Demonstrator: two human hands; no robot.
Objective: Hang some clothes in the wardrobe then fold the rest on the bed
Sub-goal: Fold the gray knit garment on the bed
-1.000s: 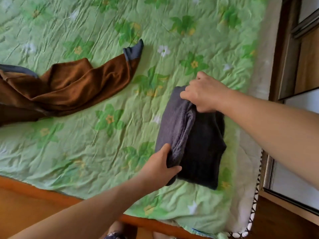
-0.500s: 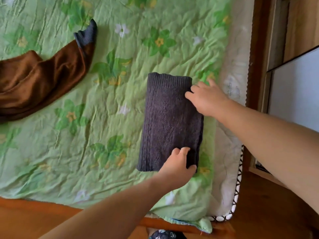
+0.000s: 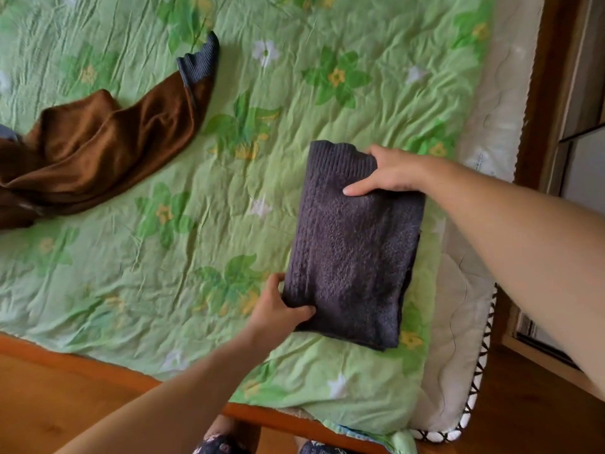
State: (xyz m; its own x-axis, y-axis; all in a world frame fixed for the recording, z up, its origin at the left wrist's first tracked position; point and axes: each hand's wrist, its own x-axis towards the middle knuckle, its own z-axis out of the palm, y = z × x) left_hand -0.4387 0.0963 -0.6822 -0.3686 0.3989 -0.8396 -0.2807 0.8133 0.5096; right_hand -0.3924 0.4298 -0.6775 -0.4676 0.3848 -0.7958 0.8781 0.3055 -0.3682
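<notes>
Left hand [image 3: 278, 309] pinches folded grey sweater [image 3: 353, 250] near corner, right hand [image 3: 389, 173] grips far end; brown garment [image 3: 98, 149] at bed [image 3: 131, 257] left edge.

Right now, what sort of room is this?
Likely a bedroom: a mattress under a green floral quilt, a folded dark knit sweater and a brown garment on it, wardrobe-like panels at the right.
</notes>
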